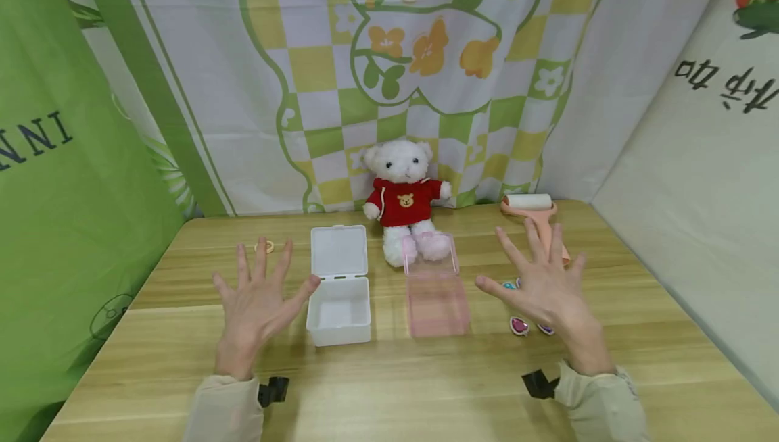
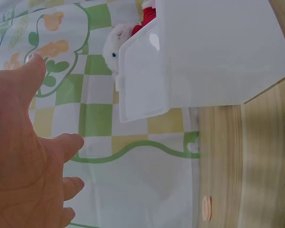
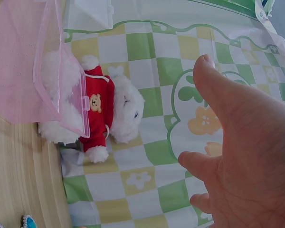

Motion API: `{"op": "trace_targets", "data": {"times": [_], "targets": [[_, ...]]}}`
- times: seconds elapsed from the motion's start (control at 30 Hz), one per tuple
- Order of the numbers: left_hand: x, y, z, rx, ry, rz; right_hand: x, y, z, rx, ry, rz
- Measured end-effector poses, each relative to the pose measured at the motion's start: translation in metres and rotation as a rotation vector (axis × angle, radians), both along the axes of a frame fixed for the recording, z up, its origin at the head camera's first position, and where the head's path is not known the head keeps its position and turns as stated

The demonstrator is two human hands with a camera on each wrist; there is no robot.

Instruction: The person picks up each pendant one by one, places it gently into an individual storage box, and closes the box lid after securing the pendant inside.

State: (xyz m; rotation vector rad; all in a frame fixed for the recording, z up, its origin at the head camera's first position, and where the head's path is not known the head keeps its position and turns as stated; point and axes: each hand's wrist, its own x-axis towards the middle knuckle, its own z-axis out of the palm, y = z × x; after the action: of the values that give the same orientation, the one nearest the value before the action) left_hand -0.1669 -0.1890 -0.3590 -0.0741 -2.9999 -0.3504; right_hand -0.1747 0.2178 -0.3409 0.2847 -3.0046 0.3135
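Note:
My left hand (image 1: 258, 310), fingers spread, is held above the table just left of a white plastic box (image 1: 339, 320) whose lid is raised at the back. My right hand (image 1: 550, 293) is likewise spread and holds nothing. Partly hidden beneath it lie several jewelled pieces, among them a pink gem (image 1: 519, 326) and a blue one (image 1: 509, 286). Between the hands stands a clear pink box (image 1: 438, 307) with its lid up. In the left wrist view the white box (image 2: 218, 52) looms near the hand; the right wrist view shows the pink box (image 3: 19, 61).
A white teddy bear in a red hoodie (image 1: 406, 202) sits against the patterned curtain (image 1: 316, 111). An orange-handled roller (image 1: 535, 207) lies at the back right. Behind the left fingers is a small yellowish ring (image 1: 270, 247). All stand on a wooden table (image 1: 389, 395).

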Motion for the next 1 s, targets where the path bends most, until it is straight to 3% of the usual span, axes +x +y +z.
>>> {"op": "trace_targets", "data": {"times": [0.27,0.4,0.57,0.67,0.83,1.0], "targets": [[-0.001,0.004,0.002,-0.018,0.003,0.005,-0.002,0.0,0.002,-0.004,0.012,0.007],[-0.002,0.005,0.001,0.042,0.005,-0.009,-0.003,0.001,0.001,-0.017,0.011,0.017],[-0.007,0.004,-0.008,0.35,-0.004,-0.115,-0.004,0.0,0.0,-0.071,0.008,0.032],[-0.006,-0.001,-0.019,0.574,-0.072,-0.143,-0.004,0.0,-0.002,-0.166,0.044,0.081],[-0.003,-0.005,-0.044,0.845,-0.201,-0.021,-0.005,0.008,-0.009,-0.422,0.141,0.123],[-0.006,0.002,-0.067,1.056,-0.265,0.031,-0.018,0.034,-0.025,-0.581,0.112,0.054]]}}
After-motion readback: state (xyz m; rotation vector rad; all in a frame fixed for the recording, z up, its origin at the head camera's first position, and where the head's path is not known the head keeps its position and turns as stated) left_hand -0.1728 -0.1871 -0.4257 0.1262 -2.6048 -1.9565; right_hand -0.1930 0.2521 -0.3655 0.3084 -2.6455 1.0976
